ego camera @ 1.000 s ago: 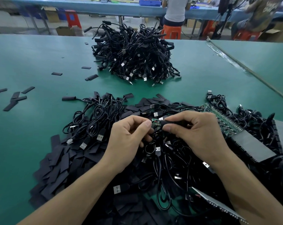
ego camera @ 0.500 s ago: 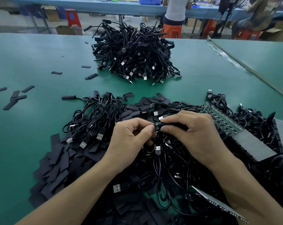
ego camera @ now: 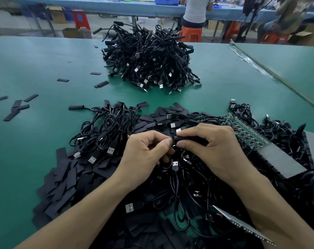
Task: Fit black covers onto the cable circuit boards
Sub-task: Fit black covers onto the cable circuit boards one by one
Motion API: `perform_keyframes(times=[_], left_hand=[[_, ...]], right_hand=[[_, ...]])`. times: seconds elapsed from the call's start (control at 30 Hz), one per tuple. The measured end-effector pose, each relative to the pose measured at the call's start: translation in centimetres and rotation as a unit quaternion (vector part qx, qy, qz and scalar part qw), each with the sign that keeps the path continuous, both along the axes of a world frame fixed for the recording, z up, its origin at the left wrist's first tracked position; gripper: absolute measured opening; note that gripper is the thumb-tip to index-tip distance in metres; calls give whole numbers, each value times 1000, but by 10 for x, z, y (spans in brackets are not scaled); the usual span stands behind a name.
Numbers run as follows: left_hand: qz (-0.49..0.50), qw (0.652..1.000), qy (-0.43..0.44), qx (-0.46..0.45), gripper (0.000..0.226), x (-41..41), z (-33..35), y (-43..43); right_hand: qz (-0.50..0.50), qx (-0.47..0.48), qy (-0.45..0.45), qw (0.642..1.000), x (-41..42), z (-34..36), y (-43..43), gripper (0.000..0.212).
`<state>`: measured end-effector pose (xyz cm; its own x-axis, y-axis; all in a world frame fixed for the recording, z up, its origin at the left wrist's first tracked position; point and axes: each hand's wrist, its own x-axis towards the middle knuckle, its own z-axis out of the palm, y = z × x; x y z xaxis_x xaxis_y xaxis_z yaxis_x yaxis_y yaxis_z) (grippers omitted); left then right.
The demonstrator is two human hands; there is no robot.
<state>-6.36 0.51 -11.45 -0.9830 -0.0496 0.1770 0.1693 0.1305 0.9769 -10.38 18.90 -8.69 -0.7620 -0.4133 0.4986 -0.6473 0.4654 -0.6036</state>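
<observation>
My right hand [ego camera: 213,148] pinches a black cover [ego camera: 188,138] between thumb and fingers, just above the near cable heap. My left hand [ego camera: 145,155] meets it from the left, its fingertips pinching the cable end at the cover's mouth. The circuit board is hidden inside the cover and under my fingers. Loose black covers [ego camera: 62,177] lie piled at the left of the heap. Uncovered green circuit boards [ego camera: 246,130] lie in a row to the right of my hands.
A tall heap of black USB cables [ego camera: 149,63] sits further back on the green table [ego camera: 35,69]. Stray covers [ego camera: 17,106] lie scattered at the left. A grey toothed tray [ego camera: 282,159] lies at the right. People sit at a blue bench behind.
The green board end seen between my fingertips a second ago has slid out of sight into the black cover. Both hands have closed together slightly.
</observation>
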Motion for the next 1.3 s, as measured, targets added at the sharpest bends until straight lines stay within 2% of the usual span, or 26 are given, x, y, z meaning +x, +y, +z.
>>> perform_keyframes(times=[0.13, 0.23, 0.77, 0.93, 1.03, 1.17, 1.3], left_hand=[[20, 999, 3, 31, 19, -1, 0, 1], [29, 998, 2, 50, 18, -2, 0, 1], [36, 999, 3, 37, 15, -4, -4, 1], [33, 999, 30, 30, 12, -2, -4, 3], [49, 996, 80, -6, 7, 0, -3, 6], [67, 976, 149, -142, 9, 3, 2, 11], [108, 977, 140, -123, 13, 0, 29, 0]], right_hand=[[-57, -78, -65, 993, -1, -3, 1, 39], [-102, -144, -87, 980, -5, -6, 1, 25], [-73, -115, -105, 985, -1, -9, -7, 32], [-63, -197, -126, 970, -2, -6, -9, 22], [-56, -274, -152, 948, -1, 1, -8, 15], [-66, -341, -159, 924, 0, 8, -5, 20], [-101, -313, -166, 930, 0, 9, -4, 15]])
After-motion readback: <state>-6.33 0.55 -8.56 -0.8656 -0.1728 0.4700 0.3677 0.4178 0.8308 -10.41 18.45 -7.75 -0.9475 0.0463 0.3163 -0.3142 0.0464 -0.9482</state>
